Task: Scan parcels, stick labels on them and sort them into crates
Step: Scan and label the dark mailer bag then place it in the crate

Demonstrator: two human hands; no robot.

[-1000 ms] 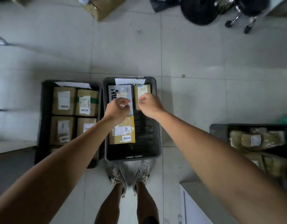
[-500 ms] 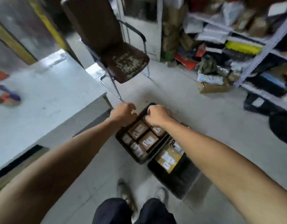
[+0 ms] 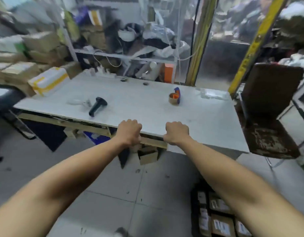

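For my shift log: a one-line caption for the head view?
Both hands, left and right, curled empty before the white table with the scanner.

Motion blur softens the whole view, most strongly over the shelving behind the worktop, where the stacked goods cannot be told apart. Left hand and right hand: backs toward the camera, fingers curled out of sight, so whether either holds anything cannot be told. Crate: cut off by the lower edge and partly hidden behind the right forearm; the labels on its parcels are too blurred to read. Brown chair: cut by the right edge. Pale object beside the black scanner: too smeared to identify.
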